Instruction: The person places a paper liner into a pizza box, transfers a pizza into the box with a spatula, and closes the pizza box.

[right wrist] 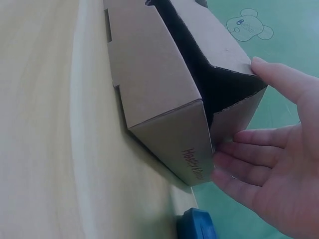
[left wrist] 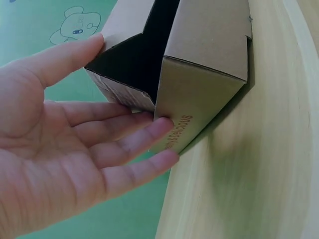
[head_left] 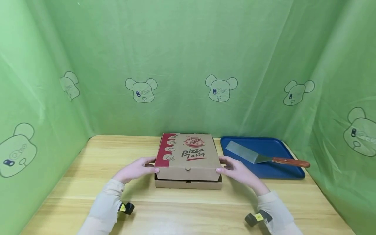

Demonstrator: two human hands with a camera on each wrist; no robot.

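A brown cardboard pizza box stands on the table with its lid (head_left: 202,167) raised a little at the front; the lid has a red strip and pizza print. Below it shows the front wall of the box base (head_left: 188,185). My left hand (head_left: 136,168) grips the lid's left front corner, thumb on the front flap, fingers along the side. At the opposite corner my right hand (head_left: 240,170) holds the lid the same way. Both wrist views show a dark gap between lid (left wrist: 130,20) and base (right wrist: 149,69). What lies inside is hidden.
To the right of the box lies a blue tray (head_left: 280,148). Across it rests a metal turner (head_left: 242,152) whose wooden handle reaches over the tray's right edge. Green curtains (head_left: 182,42) enclose the wooden table (head_left: 176,217) at the back and sides.
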